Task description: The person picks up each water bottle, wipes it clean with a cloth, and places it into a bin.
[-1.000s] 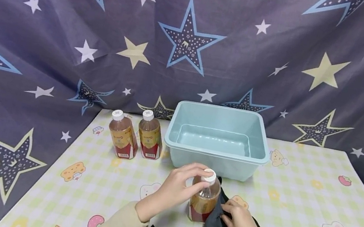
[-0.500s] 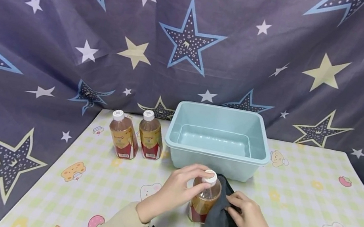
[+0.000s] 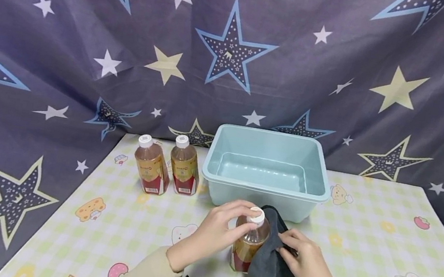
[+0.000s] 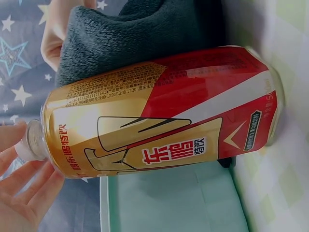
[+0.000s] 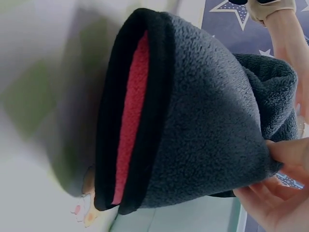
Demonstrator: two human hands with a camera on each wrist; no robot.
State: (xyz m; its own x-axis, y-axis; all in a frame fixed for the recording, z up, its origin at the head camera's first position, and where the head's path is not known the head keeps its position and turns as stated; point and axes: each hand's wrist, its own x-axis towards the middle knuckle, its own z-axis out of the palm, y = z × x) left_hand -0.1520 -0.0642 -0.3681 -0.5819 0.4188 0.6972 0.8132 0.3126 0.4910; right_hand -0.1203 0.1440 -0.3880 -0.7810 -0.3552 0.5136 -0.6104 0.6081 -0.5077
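Note:
A gold-and-red labelled drink bottle [image 3: 246, 250] stands upright before the basin, its label facing the left wrist view [image 4: 164, 116]. My left hand [image 3: 217, 228] grips it by the white cap [image 3: 255, 215], fingers and thumb around the cap and neck. Against the bottle's right side lies a dark grey cloth [image 3: 275, 265], folded, with black edging and a red inner face showing in the right wrist view [image 5: 207, 111]. My right hand [image 3: 305, 260] pinches this cloth between thumb and fingers. Part of the bottle is hidden behind the cloth.
A light blue plastic basin [image 3: 262, 188] stands behind the bottle, near the table's back edge. To its left are two similar bottles, one [image 3: 151, 168] farther left and one [image 3: 183, 169] nearer the basin. A starry curtain [image 3: 228, 100] hangs behind the checked tablecloth [image 3: 360, 259].
The right hand has moved the cloth slightly up and away along the bottle's right side; its top edge now reaches near the cap. The left hand and bottle have hardly moved.

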